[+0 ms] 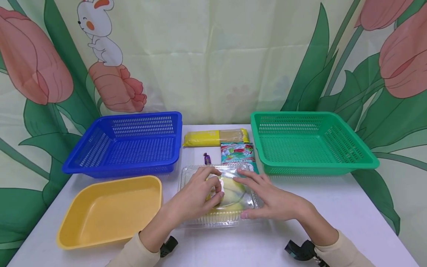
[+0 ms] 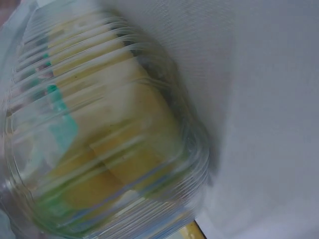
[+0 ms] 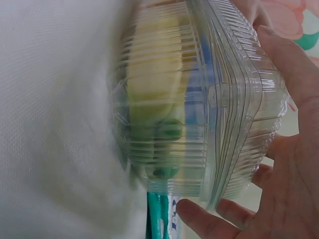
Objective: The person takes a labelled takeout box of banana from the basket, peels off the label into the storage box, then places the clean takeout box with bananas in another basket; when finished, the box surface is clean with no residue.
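Observation:
A clear plastic clamshell box (image 1: 221,218) with ribbed sides stands on the table in front of me, with smooth yellow, partly green contents (image 3: 154,74) showing through its wall. My left hand (image 1: 198,193) is over the left half of the lid, fingers loosely bent and nothing visible between them. My right hand (image 1: 271,196) is spread at the box's right side, fingertips over the lid and thumb low by the front edge. In the right wrist view its fingers (image 3: 289,62) reach around the lid's corner. The left wrist view shows the box's side (image 2: 124,124) but hides the left fingers.
Behind the box lie a small purple-wrapped sweet (image 1: 207,158), a teal and red packet (image 1: 237,152) and a yellow pack of noodles (image 1: 203,138). A blue basket (image 1: 121,171) and yellow tub (image 1: 110,211) stand left, a green basket (image 1: 317,167) right. A printed curtain (image 1: 213,74) hangs behind.

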{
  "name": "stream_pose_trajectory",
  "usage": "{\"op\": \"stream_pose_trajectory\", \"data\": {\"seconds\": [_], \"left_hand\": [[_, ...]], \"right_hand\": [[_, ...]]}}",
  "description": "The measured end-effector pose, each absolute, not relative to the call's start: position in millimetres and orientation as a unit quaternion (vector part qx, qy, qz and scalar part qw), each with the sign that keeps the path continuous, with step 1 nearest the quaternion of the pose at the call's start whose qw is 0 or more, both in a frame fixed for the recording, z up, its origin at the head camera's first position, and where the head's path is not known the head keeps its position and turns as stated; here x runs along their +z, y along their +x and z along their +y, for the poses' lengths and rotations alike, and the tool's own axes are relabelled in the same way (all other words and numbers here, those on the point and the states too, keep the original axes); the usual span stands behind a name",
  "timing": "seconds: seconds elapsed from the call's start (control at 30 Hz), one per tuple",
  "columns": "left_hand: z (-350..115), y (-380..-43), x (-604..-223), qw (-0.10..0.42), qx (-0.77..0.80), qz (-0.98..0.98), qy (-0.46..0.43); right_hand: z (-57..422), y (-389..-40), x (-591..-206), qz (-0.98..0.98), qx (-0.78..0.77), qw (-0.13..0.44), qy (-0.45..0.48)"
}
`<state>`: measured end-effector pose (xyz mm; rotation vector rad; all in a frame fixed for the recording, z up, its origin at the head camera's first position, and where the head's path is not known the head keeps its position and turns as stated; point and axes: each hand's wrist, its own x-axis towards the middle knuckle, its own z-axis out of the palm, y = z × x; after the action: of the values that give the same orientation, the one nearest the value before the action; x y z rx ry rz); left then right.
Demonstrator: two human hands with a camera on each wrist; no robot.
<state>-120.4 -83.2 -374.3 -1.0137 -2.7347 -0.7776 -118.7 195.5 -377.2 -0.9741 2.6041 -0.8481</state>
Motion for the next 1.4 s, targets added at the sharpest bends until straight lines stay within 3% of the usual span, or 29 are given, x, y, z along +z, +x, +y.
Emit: {"op": "stream_pose_trajectory", "data": {"seconds": [0.27,0.53,1.07,1.4], "left_hand": [[-84.1,-119.6,-374.7,0.055,-0.265,-0.904,-0.331],[-82.7,-121.7,-376.2,0.080,-0.253,-0.901,-0.344],[-84.9,-119.8,-376.2,0.047,-0.244,-0.906,-0.344],[-87.8,-121.8,-377.7,0.081,-0.286,-0.887,-0.354]], "right_hand": [[196.6,-119.3,-378.2,0.892,-0.290,0.114,-0.328],[197.6,-119.3,-378.6,0.891,-0.290,0.107,-0.331],[195.8,-118.0,-381.3,0.885,-0.303,0.117,-0.333],[196.3,-119.2,-381.9,0.884,-0.306,0.118,-0.333]]}}
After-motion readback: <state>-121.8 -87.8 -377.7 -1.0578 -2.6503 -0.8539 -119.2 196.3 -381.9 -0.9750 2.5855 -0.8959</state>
